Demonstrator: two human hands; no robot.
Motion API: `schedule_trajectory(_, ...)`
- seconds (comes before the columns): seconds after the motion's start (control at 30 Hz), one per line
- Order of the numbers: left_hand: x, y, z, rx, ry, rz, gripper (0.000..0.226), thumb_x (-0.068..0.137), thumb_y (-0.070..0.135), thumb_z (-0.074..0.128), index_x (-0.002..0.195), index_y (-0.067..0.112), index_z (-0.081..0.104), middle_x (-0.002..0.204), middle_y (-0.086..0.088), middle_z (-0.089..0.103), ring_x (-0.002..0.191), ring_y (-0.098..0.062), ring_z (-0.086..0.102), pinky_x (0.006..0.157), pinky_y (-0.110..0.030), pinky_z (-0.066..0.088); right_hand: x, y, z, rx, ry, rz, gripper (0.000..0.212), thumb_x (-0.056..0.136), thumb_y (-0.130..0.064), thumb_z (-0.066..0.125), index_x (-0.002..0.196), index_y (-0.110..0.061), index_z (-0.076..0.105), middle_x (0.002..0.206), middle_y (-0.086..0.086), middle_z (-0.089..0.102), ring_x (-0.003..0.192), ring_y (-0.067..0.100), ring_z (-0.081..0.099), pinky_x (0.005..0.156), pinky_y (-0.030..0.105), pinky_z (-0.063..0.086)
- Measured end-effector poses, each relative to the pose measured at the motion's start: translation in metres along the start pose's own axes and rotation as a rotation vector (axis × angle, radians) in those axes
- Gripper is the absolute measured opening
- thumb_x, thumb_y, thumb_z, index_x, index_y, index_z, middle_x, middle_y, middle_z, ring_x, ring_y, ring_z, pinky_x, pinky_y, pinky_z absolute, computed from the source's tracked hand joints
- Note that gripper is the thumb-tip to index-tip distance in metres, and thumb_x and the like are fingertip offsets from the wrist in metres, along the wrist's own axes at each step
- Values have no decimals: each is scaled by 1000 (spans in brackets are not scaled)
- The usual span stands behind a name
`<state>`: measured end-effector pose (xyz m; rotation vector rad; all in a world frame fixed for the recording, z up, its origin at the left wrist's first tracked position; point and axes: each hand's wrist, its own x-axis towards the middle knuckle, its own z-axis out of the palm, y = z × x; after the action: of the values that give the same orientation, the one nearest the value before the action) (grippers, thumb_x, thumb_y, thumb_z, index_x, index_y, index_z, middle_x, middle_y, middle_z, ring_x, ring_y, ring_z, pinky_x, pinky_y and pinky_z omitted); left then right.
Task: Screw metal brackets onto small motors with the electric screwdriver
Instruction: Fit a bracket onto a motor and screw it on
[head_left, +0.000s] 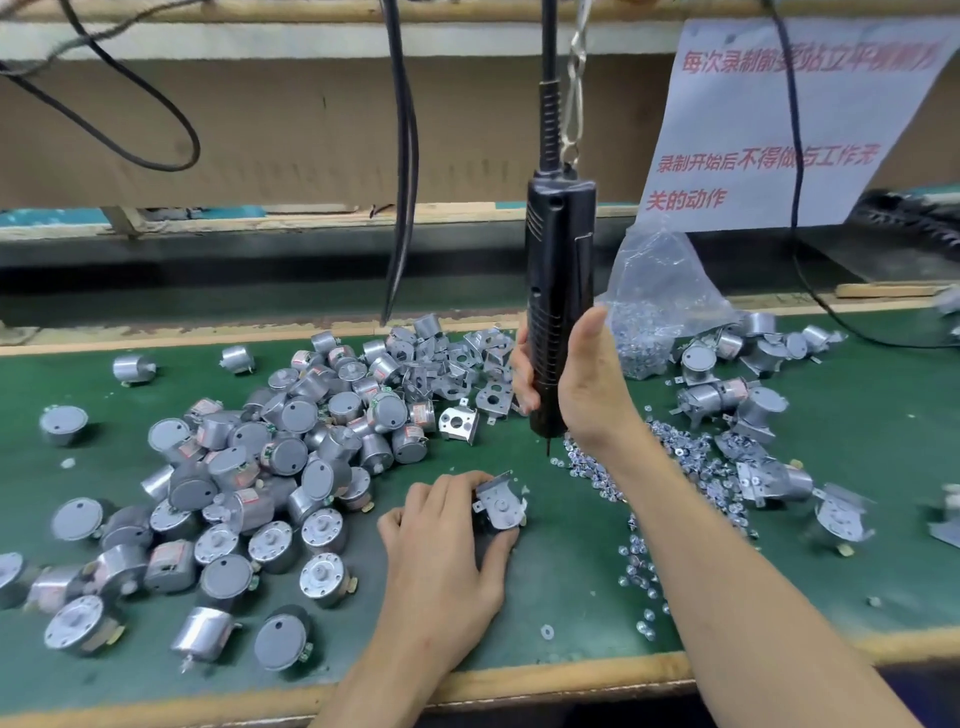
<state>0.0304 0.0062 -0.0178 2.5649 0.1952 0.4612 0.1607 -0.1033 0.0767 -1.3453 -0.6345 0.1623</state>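
The motor with its bracket (501, 506) sits on the desk near the front edge, just in front of us. Our left hand (447, 545) pins it there, its fingers (452, 486) curled over the top and the thumb tucked under the near side. The bracket's flat face is turned up, so we judge the grip is meant to stop the part spinning once a screw bites. Our right hand (582, 384) is wrapped round the lower barrel of the electric screwdriver (558, 291), clasping it between thumb and fingers. The tool stands upright with its bit (546, 448) pointing down, apart from the bracket and nearer the loose screws (675, 467) strewn just to the right. That suggests a screw has to be picked up on the tip before driving. The screwdriver hangs from a chain (574, 104) with its cord running upward, which takes its weight and lets it rest at working height. A torn clear bag of screws (660, 301) slumps behind it. To the left lies a big heap of bare motors (291, 431), with unused brackets (457, 364) behind them. To the right lie motors already wearing brackets (727, 395), so the work seems to flow left to right. The desk (571, 582) is covered in a green mat with a worn wooden lip. Behind it run a cardboard back panel (260, 130), looping black cables (405, 156) and a paper notice (779, 130) printed in red characters.
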Motion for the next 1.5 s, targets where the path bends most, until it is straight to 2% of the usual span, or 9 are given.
schedule_trajectory(0.17, 0, -1, 1, -12, 5, 8, 38, 85, 45, 64, 118, 37, 48, 107, 27, 46, 98, -5, 40, 76, -31, 19, 3, 4, -7, 38, 5, -24, 86, 63, -98, 40, 82, -15, 55, 58, -3, 53, 41, 13, 46, 45, 26, 45)
schedule_trajectory(0.33, 1, -1, 2, -17, 2, 2, 41, 84, 44, 67, 121, 35, 50, 109, 24, 50, 100, -6, 40, 80, -32, 19, 3, 7, -15, 64, -18, 25, 91, 60, -100, 41, 83, -13, 51, 58, -2, 51, 41, 12, 45, 43, 24, 42)
schedule_trajectory(0.53, 3, 2, 5, -22, 22, -29, 40, 83, 42, 70, 117, 35, 50, 107, 23, 51, 99, -8, 43, 80, -32, 19, 4, 12, -23, 65, -38, 29, 82, 64, -97, 39, 77, -18, 56, 57, 0, 52, 41, 14, 47, 44, 24, 44)
schedule_trajectory(0.8, -5, 1, -2, -16, 4, -36, 38, 86, 44, 64, 119, 37, 47, 112, 24, 51, 101, -8, 44, 81, -32, 19, 0, 17, -25, 25, 23, -25, 85, 64, -97, 40, 79, -15, 56, 59, 0, 55, 43, 15, 50, 46, 26, 47)
schedule_trajectory(0.97, -8, 2, -4, -27, 10, -51, 38, 86, 42, 66, 119, 37, 48, 113, 25, 51, 102, -7, 46, 84, -32, 21, 0, 18, -24, 11, 36, -31, 80, 66, -96, 37, 78, -19, 58, 59, 0, 56, 44, 16, 50, 47, 28, 48)
schedule_trajectory(1.2, -10, 5, -6, -26, 4, -59, 38, 86, 42, 67, 119, 37, 49, 112, 25, 52, 101, -7, 45, 85, -32, 20, 0, 20, -24, 13, 30, -21, 89, 64, -97, 39, 82, -11, 54, 59, 0, 54, 44, 16, 49, 47, 26, 46)
schedule_trajectory(1.5, -8, 6, -4, -11, 11, -57, 38, 86, 41, 68, 118, 37, 49, 112, 25, 52, 100, -8, 45, 82, -32, 19, -1, 23, -24, 9, 31, 0, 88, 63, -97, 39, 81, -12, 55, 58, -1, 55, 44, 16, 49, 47, 26, 46)
